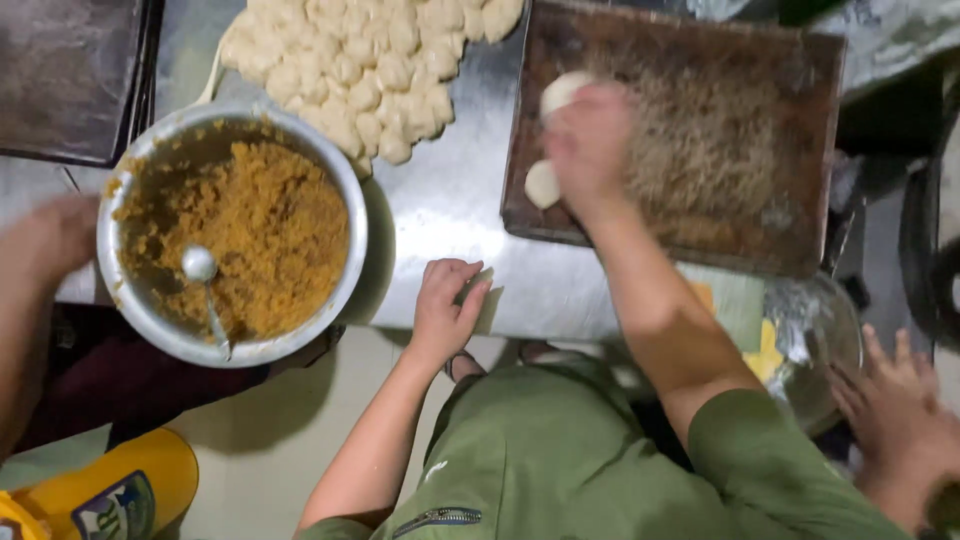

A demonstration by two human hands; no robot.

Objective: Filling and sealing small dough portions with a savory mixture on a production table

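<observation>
1. Green garment [560, 470] nearest; left hand [447, 305] rests loosely curled on the steel table [450, 190] edge, holding nothing.
2. Right hand [590, 140], blurred, grips a dough ball [560, 92] over the dark tray [690, 140]; another ball [543, 184] lies beside.
3. Advice: place balls apart, evenly.
4. Filling bowl [232, 235] sits left.

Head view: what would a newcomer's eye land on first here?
Probably the big metal bowl at left, full of golden-brown crumbly filling with a spoon in it. Above it sits a heap of pale dough balls on the steel table. At upper right, the right hand presses dough pieces onto a dark wooden board, while the left hand rests on the table edge.
</observation>
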